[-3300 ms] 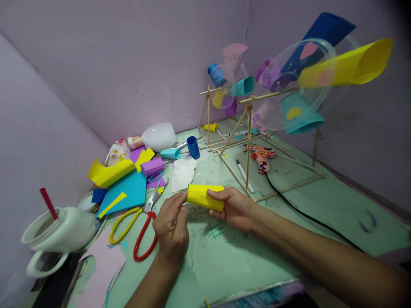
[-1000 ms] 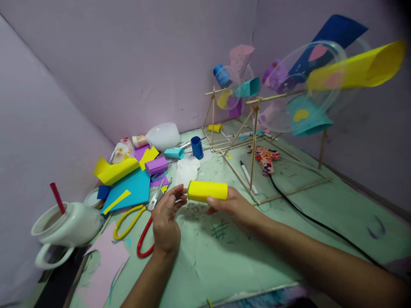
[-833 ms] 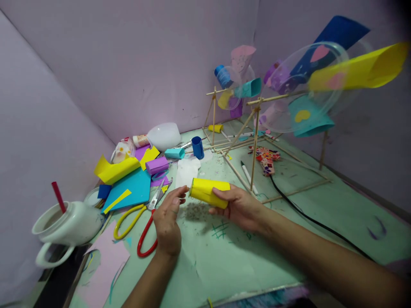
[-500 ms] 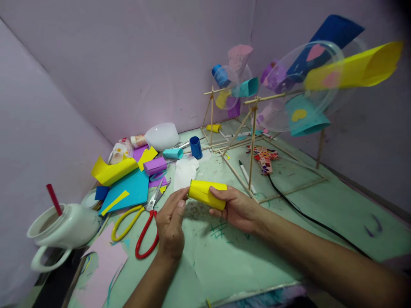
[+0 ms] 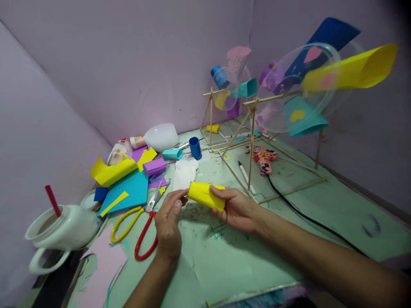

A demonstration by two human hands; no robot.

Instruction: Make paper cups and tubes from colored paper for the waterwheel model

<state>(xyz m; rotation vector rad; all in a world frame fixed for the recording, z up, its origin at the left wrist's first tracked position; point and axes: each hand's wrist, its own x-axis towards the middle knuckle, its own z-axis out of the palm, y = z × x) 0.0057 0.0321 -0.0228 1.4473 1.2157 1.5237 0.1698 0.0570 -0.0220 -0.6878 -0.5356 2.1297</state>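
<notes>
A small yellow paper tube (image 5: 205, 196) is held over the table, lying nearly level. My right hand (image 5: 236, 207) grips its right end, thumb on top and fingers beneath. At the tube's left end is my left hand (image 5: 168, 226), its bent fingertips reaching the rim and its thumb apart from the tube; whether the fingers press on the rim is hard to see. Just left of that hand lie scissors (image 5: 149, 231) with one yellow and one red handle, blades pointing away. Behind the tube rests a torn white paper (image 5: 185, 171).
Blue (image 5: 195, 148), teal (image 5: 172, 154) and purple paper tubes (image 5: 154, 167) stand or lie beyond. Two stick-framed wheels with paper cups, the nearer wheel (image 5: 308, 90) at right, rise beside a patterned glue gun (image 5: 263, 159) and its black cord (image 5: 298, 209). A white pitcher (image 5: 69, 229) sits left.
The tube has turned slightly in my right hand, and its left end sits a little farther left. Both hands stay almost in place; the whole view has shifted slightly.
</notes>
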